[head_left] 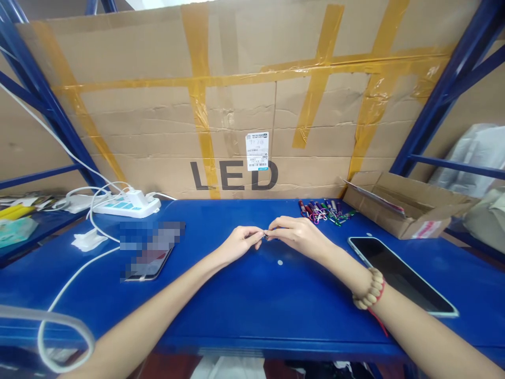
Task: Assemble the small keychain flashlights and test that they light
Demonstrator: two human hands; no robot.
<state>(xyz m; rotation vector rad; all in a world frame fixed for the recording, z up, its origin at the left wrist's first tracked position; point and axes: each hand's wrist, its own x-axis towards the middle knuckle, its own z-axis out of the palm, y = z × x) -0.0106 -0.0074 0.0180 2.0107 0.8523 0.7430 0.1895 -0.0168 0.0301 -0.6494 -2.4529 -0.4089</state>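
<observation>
My left hand (240, 244) and my right hand (302, 237) meet above the middle of the blue tabletop (236, 310). Thumb and fingers of each are pinched around one small dark, shiny piece (265, 236). Most of that piece is hidden by the fingertips, so its kind cannot be made out. Just below my right hand, a small pale disc (280, 262) lies on the surface. Beyond the same hand is a pile of small colourful metal tubes with clips (325, 210), in red, purple, green and blue.
On the right lie a dark-screened phone (402, 273) and an open cardboard box (410, 205). To the left are another phone (153, 258), a white power strip (128, 206) and a looping white cable (59, 295). A large taped carton (236, 105) closes off the back.
</observation>
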